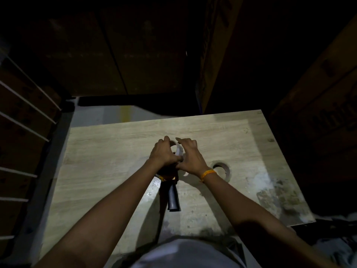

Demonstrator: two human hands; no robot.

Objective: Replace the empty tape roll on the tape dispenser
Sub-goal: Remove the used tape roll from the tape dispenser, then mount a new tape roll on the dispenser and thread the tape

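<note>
Here both hands meet over the tape dispenser [172, 187] on the pale wooden tabletop [108, 163]. The left hand [164, 153] clasps its top; the right hand [190, 156] rests half-spread against a pale roll [178, 149]. A brown roll [222, 170] lies just right. Dim cardboard boxes [318, 105] surround; their print is unreadable.

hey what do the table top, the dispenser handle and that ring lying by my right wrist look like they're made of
Table top: pale wood-grain board, likely laminate, matte, stained and scuffed on the right.
Dispenser handle: looks like dark plastic or rubber, with a dull sheen along its length.
Ring: probably cardboard, brown and matte, like a tape core; the dim light leaves it uncertain.
</note>
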